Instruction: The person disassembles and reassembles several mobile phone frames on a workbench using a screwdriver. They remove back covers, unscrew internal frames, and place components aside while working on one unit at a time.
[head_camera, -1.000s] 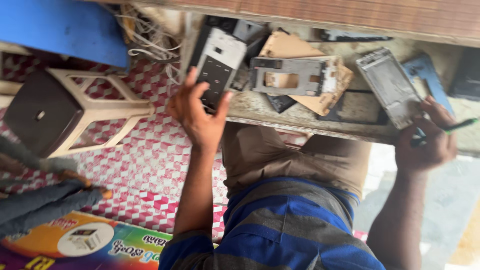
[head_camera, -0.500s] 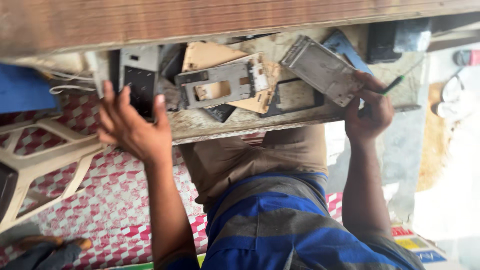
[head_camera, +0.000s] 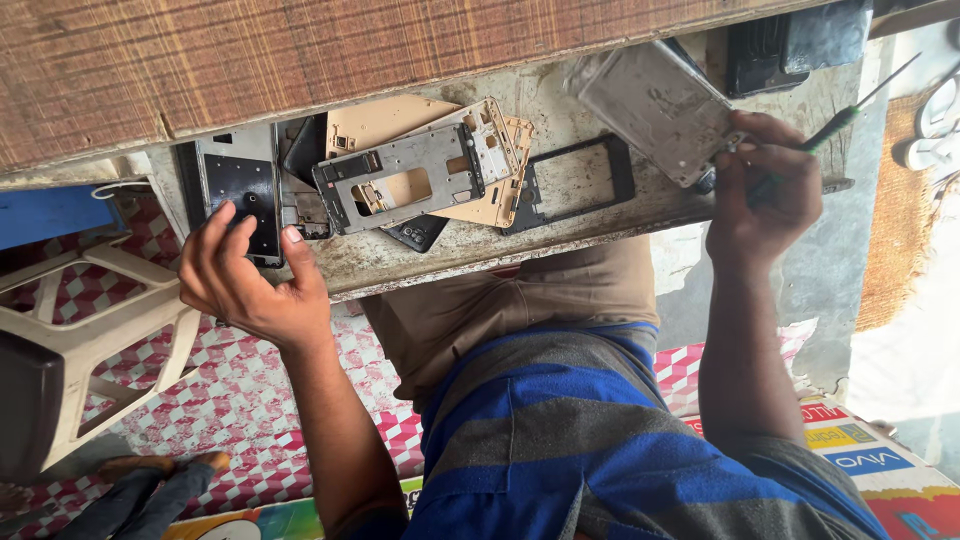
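While I watched from afar, the left hand (head_camera: 250, 285) rested half-open on the black phone panel (head_camera: 240, 190), fingertips touching it but not clamped, seemingly steadying it at the bench (head_camera: 420, 262) edge. Right of that hand lay three loose frames: a grey frame (head_camera: 400, 180), a tan frame (head_camera: 490, 150) beneath it, and a black bezel (head_camera: 575, 180). Farther right, the right hand (head_camera: 765, 195) gripped one green screwdriver (head_camera: 835, 120), pinning the silver phone back (head_camera: 655, 105), probably for leverage.

stool (head_camera: 95, 330) left | black bezel (head_camera: 575, 185) on bench | checkered floor (head_camera: 250, 400) | woven mat (head_camera: 900, 230) right
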